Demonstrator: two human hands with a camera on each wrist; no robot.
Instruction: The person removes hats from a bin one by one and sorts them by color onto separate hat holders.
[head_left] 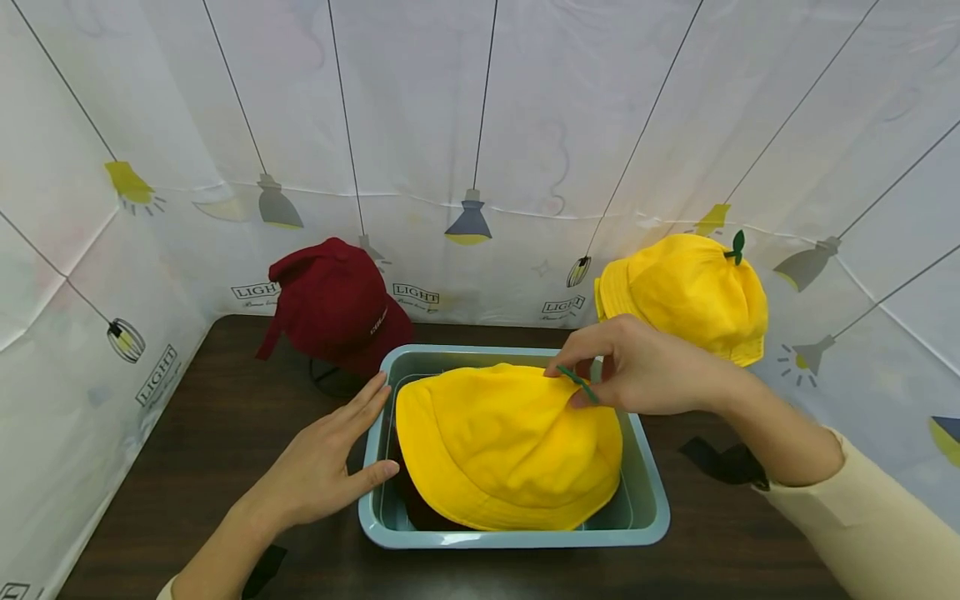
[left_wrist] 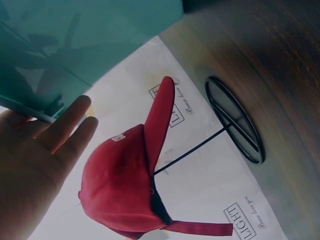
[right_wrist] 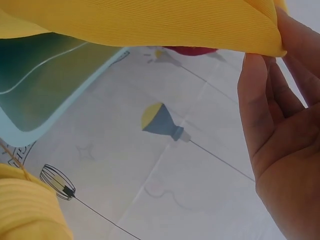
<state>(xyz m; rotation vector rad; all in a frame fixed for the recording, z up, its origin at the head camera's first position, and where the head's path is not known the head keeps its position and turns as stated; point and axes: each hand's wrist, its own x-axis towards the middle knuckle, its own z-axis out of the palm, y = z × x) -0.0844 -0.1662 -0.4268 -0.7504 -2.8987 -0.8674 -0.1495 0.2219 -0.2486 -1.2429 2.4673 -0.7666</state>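
The right hand's (head_left: 637, 367) fingers are pinching the yellow hat (head_left: 510, 442) beside its green sprout (head_left: 576, 383); from that grip the hat is spreading left and near, its long axis running left to right over the blue tray (head_left: 517, 539). The left hand (head_left: 322, 467), thumb apart from straight fingers, is touching the tray's left rim.

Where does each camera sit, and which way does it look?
Head: worn there, looking forward and down at a held yellow fabric hat and blue rectangular tray; left hand and right hand show.
Left wrist: worn there, looking past the left hand at a red fabric cap.
Right wrist: worn there, facing the right hand, hat and printed white backdrop.
Head and left wrist share the cap.
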